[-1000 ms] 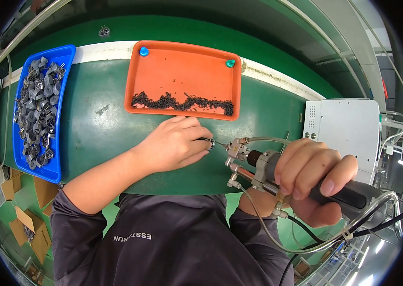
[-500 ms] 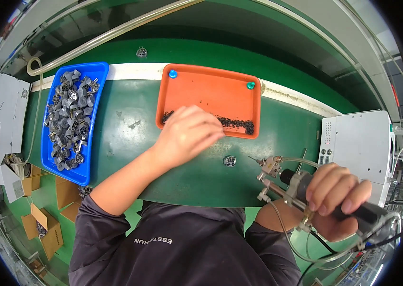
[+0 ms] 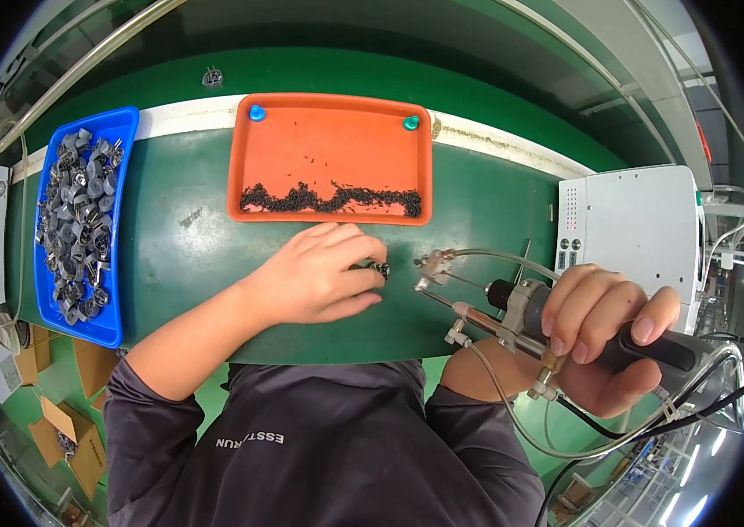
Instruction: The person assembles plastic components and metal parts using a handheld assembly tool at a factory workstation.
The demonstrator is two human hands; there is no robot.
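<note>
My left hand (image 3: 323, 277) rests low over the green bench, its thumb and fingers closed around a small grey-and-black plug part (image 3: 381, 270). Most of that part is hidden by the fingers. Wrapped around the dark handle of a powered screwdriver (image 3: 526, 309) is my right hand (image 3: 609, 338). The screwdriver has metal fittings and clear hoses, and its tip end points left, a short gap from the plug part. Just beyond my left hand lies an orange tray (image 3: 328, 162) with many tiny black screw-like pieces (image 3: 306, 199) heaped along its near side.
A blue tray (image 3: 114, 303) full of grey plug parts stands at the left. Blue and green knobs sit in the orange tray's far corners. A white control box (image 3: 631, 220) stands at the right. One loose part (image 3: 213, 78) lies beyond the white strip. Cardboard boxes (image 3: 82, 448) are below left.
My left hand has come back from the orange tray to the plug part on the bench and closed on it. The screwdriver's tip end is now nearer that part. The whole view has shifted.
</note>
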